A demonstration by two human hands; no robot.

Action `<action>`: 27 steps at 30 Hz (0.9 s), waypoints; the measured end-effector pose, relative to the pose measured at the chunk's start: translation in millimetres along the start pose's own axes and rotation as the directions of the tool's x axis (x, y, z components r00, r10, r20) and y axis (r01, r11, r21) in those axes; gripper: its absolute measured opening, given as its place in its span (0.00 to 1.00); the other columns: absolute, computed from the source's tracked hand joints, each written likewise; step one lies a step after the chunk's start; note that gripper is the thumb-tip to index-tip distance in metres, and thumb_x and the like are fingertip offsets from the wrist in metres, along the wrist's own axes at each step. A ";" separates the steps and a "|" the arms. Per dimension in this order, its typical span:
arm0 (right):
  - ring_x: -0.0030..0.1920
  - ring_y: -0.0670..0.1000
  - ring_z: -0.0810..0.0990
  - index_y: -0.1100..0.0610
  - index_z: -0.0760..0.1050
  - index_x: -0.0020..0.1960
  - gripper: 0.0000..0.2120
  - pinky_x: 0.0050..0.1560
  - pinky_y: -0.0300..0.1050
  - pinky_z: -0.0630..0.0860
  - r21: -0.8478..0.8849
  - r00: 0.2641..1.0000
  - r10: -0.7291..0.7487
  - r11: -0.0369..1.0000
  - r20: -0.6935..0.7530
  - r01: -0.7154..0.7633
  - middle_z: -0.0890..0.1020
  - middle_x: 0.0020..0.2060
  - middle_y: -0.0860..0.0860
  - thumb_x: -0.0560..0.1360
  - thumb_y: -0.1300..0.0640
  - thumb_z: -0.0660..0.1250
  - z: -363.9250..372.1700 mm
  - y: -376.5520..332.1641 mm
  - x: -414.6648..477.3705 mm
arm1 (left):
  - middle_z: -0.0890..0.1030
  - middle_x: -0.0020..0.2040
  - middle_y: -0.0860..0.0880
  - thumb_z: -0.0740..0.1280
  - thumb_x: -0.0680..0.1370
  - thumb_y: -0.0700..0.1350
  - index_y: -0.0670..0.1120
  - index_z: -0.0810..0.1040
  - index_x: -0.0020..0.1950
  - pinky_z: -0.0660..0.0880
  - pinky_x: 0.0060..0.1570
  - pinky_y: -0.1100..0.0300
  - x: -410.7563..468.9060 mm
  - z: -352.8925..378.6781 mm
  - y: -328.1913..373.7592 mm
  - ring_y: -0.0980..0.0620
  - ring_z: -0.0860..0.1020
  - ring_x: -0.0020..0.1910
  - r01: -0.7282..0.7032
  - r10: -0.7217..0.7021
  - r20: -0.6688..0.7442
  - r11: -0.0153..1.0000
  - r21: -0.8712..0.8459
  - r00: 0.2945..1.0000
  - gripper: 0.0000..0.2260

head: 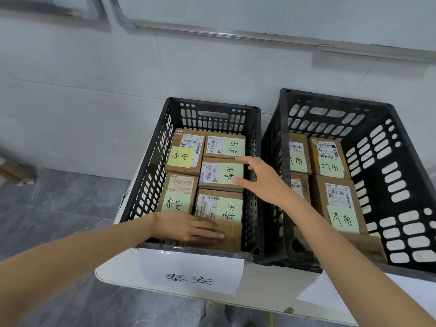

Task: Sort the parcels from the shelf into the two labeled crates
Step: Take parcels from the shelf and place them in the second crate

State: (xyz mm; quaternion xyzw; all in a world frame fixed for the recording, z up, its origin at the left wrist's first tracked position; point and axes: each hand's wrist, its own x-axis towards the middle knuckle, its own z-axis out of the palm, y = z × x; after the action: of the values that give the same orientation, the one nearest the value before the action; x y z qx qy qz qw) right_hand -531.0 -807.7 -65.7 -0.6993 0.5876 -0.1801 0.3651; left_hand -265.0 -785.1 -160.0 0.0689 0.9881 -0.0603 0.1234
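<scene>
Two black slotted crates stand side by side on a white table. The left crate (151, 161) bears a paper label (188, 272) and holds several cardboard parcels with green or yellow notes. My left hand (188, 226) lies flat, fingers straight, on the nearest parcel (232, 234) at the crate's front. My right hand (259, 180) reaches over the crate's right wall, fingers spread and relaxed, its fingertips touching the middle right parcel (219, 174). The right crate (387, 161) holds several parcels with green notes (343, 219).
The white table (118, 272) ends close to me, with grey marbled floor (59, 208) to the left. A white tiled wall rises behind the crates. A brown object (16, 173) lies on the floor at the far left.
</scene>
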 end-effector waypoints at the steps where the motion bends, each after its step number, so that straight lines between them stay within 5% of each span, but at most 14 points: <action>1: 0.69 0.45 0.66 0.47 0.65 0.74 0.28 0.64 0.40 0.61 -0.002 1.000 0.001 1.000 0.001 -0.001 0.69 0.70 0.45 0.77 0.47 0.69 -0.6 0.2 0.5 | 0.53 0.80 0.49 0.56 0.81 0.37 0.45 0.58 0.79 0.62 0.73 0.54 -0.8 -4.2 -1.5 0.48 0.53 0.78 0.038 -0.037 -0.007 0.998 0.040 0.999 0.25; 10: 0.68 0.43 0.65 0.46 0.65 0.74 0.27 0.65 0.40 0.60 0.003 1.000 -0.004 1.000 0.024 0.004 0.68 0.71 0.46 0.77 0.47 0.68 -0.6 0.0 3.3 | 0.57 0.79 0.49 0.66 0.76 0.36 0.47 0.53 0.80 0.70 0.66 0.55 3.3 -1.0 -3.3 0.47 0.64 0.73 0.062 -0.072 0.090 0.992 0.110 0.993 0.36; 17: 0.73 0.48 0.64 0.48 0.63 0.75 0.28 0.72 0.46 0.62 -0.075 0.997 -0.048 0.996 0.062 0.052 0.67 0.73 0.48 0.78 0.47 0.68 -3.0 -14.4 3.1 | 0.56 0.79 0.45 0.67 0.75 0.39 0.45 0.50 0.80 0.61 0.71 0.48 1.2 -31.5 -5.6 0.44 0.60 0.76 0.368 -0.371 0.178 0.928 0.050 0.911 0.38; 21: 0.73 0.50 0.64 0.51 0.63 0.76 0.29 0.73 0.51 0.64 -0.203 0.992 -0.113 0.972 0.058 0.122 0.66 0.73 0.50 0.78 0.47 0.67 -7.5 -34.0 -0.5 | 0.60 0.78 0.46 0.59 0.82 0.49 0.46 0.53 0.79 0.59 0.72 0.49 -7.0 -70.7 -8.1 0.47 0.60 0.75 0.657 -0.657 0.066 0.754 0.012 0.751 0.28; 27: 0.74 0.52 0.63 0.51 0.60 0.78 0.32 0.73 0.54 0.64 -0.301 0.973 -0.211 0.926 0.090 0.229 0.65 0.75 0.52 0.78 0.45 0.66 -11.7 -70.4 -20.6 | 0.64 0.76 0.51 0.50 0.82 0.60 0.49 0.58 0.78 0.59 0.72 0.52 -34.8 -128.5 12.5 0.50 0.62 0.75 0.927 -0.937 -0.042 0.349 -0.140 0.346 0.27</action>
State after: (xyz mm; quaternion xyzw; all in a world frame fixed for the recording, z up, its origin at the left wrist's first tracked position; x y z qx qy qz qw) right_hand -495.5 -788.5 -3.5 -0.8140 0.5160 -0.1059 0.2449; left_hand -260.0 -759.5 -28.8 -0.5079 0.8584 -0.0705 0.0131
